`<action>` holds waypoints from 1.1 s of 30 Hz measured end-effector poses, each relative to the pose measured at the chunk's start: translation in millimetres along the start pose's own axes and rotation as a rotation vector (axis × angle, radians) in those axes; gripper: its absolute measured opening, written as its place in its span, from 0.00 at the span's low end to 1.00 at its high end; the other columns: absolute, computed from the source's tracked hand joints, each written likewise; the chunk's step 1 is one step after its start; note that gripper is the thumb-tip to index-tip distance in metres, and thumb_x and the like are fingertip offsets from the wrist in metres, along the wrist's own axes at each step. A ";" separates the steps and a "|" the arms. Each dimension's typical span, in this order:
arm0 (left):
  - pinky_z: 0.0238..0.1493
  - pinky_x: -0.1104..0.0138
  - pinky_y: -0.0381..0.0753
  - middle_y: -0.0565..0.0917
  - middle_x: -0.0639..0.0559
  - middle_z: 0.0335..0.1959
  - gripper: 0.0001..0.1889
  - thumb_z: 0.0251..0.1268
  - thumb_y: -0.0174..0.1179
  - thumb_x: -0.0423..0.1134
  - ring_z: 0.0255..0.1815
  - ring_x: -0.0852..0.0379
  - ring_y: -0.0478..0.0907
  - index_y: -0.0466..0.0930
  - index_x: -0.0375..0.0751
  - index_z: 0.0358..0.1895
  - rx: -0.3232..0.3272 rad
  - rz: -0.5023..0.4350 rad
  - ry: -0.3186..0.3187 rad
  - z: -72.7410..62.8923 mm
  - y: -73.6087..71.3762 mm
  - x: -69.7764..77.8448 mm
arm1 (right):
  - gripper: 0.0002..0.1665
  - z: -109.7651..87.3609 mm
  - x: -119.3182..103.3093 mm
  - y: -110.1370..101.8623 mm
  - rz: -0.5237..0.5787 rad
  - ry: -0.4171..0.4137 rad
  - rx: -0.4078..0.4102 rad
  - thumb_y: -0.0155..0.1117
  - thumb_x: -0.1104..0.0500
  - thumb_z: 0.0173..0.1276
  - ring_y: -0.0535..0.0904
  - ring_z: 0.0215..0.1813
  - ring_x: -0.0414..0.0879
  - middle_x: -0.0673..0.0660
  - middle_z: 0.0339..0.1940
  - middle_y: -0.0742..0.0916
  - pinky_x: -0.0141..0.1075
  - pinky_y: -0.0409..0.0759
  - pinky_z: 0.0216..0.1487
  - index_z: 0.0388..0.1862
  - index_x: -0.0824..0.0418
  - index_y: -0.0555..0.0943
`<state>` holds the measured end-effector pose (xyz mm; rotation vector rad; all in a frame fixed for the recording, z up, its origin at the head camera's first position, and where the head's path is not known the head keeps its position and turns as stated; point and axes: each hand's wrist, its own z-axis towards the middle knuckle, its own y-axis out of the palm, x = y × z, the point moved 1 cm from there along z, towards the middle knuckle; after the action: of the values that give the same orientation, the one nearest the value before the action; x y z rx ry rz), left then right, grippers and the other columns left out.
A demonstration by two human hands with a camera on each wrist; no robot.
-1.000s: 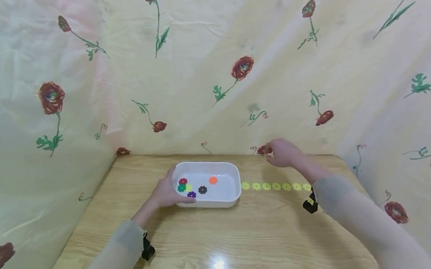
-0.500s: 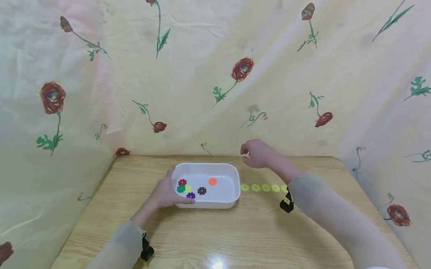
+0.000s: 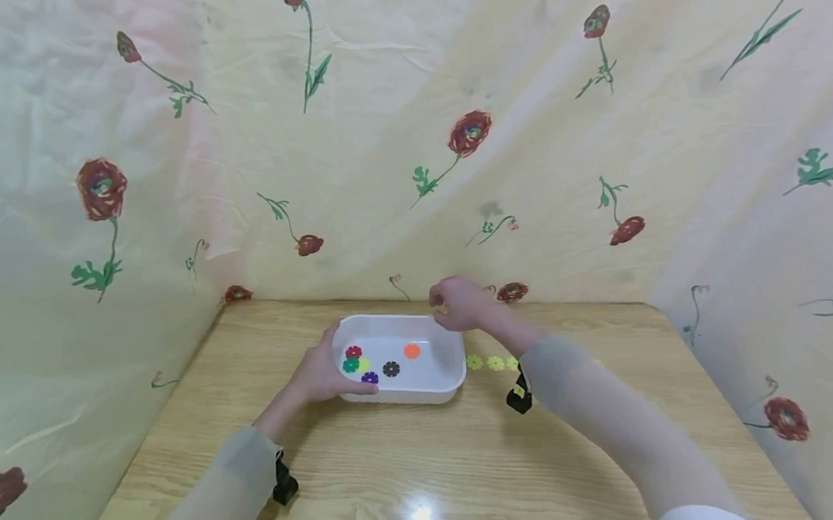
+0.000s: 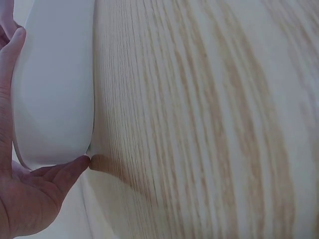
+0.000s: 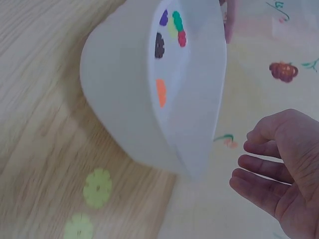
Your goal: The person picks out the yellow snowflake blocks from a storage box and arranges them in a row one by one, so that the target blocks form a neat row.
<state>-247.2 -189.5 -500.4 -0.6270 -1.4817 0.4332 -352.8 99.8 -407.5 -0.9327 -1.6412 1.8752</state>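
Observation:
My left hand (image 3: 318, 373) grips the left end of a white plastic box (image 3: 425, 396), its thumb lying along the front rim. Flower-shaped plastic discs lie inside: an orange disc (image 3: 412, 350), a dark brown disc (image 3: 390, 369), a purple disc (image 3: 370, 377), a green disc (image 3: 351, 365), a red disc (image 3: 354, 351) and a yellow disc (image 3: 364, 365). Above the box's back right corner hovers my right hand (image 3: 460, 303). The right wrist view shows its fingers (image 5: 259, 191) loosely bent, with nothing seen between them.
Right of the box, a row of yellow flower discs (image 3: 495, 362) lies on the wooden table (image 3: 372, 469), partly covered by the right forearm. A curtain (image 3: 383, 174) printed with red flowers encloses the back and sides. Each wrist wears a small black camera (image 3: 285, 487).
My right hand has moved left, from behind the yellow row to the box's back right corner. The left hand and the box have stayed in place.

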 end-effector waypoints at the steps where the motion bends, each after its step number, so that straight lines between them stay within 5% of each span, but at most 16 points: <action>1: 0.68 0.46 0.83 0.75 0.41 0.73 0.72 0.42 0.87 0.58 0.63 0.45 0.79 0.45 0.50 0.87 0.000 0.004 -0.003 -0.1 0.1 0.3 | 0.14 2.2 -2.6 1.4 0.002 -0.005 -0.004 0.68 0.60 0.68 0.89 0.52 0.55 0.60 0.47 0.93 0.47 0.88 0.59 0.49 0.64 0.88; 33: 0.71 0.42 0.80 0.72 0.38 0.75 0.73 0.43 0.86 0.59 0.67 0.41 0.76 0.43 0.46 0.88 -0.005 0.010 -0.007 0.7 -0.4 -1.3 | 0.16 53.0 -76.0 61.1 0.084 -0.010 -0.193 0.71 0.58 0.72 0.86 0.54 0.48 0.55 0.51 0.90 0.40 0.86 0.61 0.56 0.59 0.87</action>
<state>-248.0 -190.5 -501.2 -0.6375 -1.4870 0.4394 -337.9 -1.2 -451.2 -1.0872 -1.8401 1.8007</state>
